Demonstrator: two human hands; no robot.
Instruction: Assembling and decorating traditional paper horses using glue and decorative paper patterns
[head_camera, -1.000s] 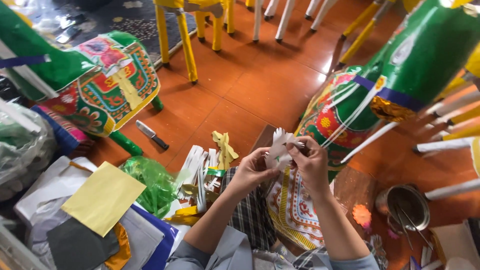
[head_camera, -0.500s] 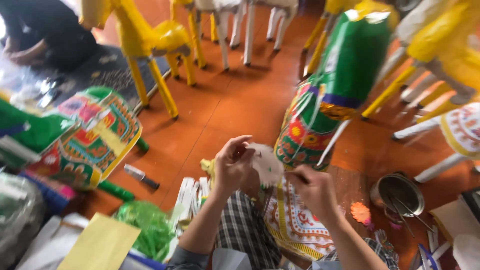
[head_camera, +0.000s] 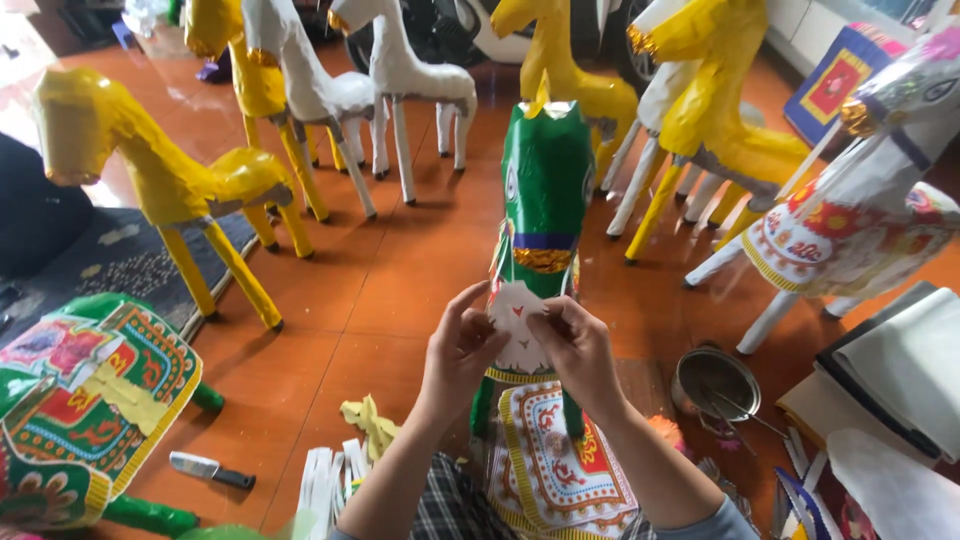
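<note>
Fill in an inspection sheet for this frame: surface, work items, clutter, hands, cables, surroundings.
Surface: orange tiled floor; a dark patterned mat at left.
Work items: green paper horse standing upright in front of the person; white cut-paper piece held against its chest.
Clutter: utility knife, yellow paper scraps, white paper strips, metal bowl with tools, stacked paper at right.
Hands: left hand and right hand both pinch the white piece with their fingers.
Cables: nothing seen.
Surroundings: yellow paper horses and white paper horses standing behind; a decorated green horse lying at left.
</note>
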